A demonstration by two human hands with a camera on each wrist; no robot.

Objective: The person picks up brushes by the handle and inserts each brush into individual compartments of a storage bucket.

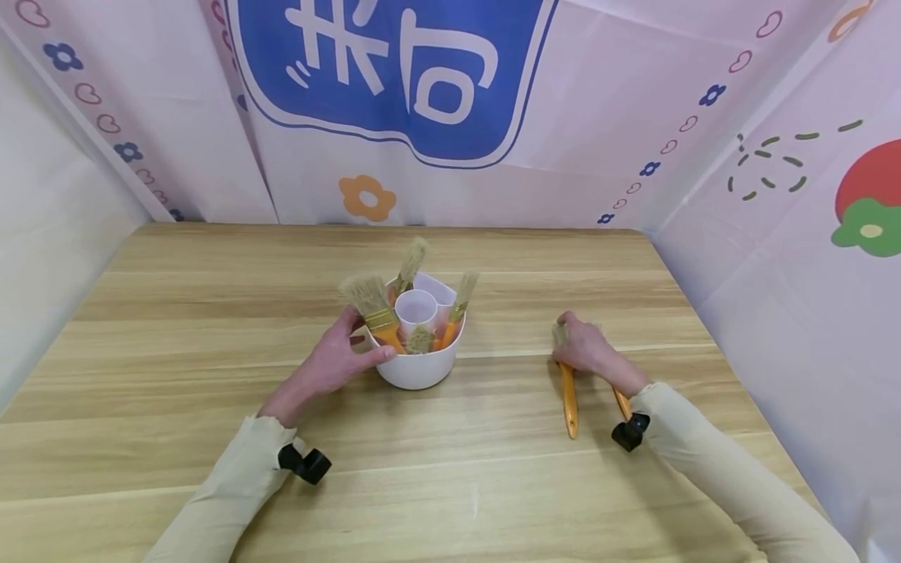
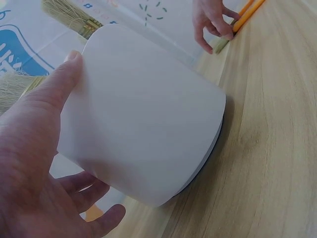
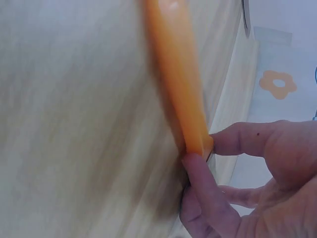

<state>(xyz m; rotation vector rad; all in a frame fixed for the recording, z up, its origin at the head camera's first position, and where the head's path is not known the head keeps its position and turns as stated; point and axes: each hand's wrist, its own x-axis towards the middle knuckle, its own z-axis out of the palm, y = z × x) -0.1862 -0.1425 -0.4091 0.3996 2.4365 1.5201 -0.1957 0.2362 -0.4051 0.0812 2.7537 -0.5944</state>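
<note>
A white round caddy [image 1: 415,371] with a small central cup [image 1: 415,307] stands mid-table and holds several paintbrushes, bristles up. A wide paintbrush [image 1: 380,319] leans over its left rim. My left hand [image 1: 336,358] holds the caddy's left side, thumb along the rim and fingers round the wall, as the left wrist view shows. To the right, my right hand [image 1: 587,346] pinches a paintbrush [image 1: 569,403] near the base of its orange handle. That handle [image 3: 176,74] points toward the near edge, close over the wood. The bristles are partly hidden by the fingers.
Another orange-handled brush [image 1: 622,403] lies under my right wrist, largely covered by it. The wooden table [image 1: 211,313] meets a printed cloth backdrop [image 1: 310,180] at the back and cloth walls on both sides. Black wrist cameras [image 1: 306,464] sit on both sleeves.
</note>
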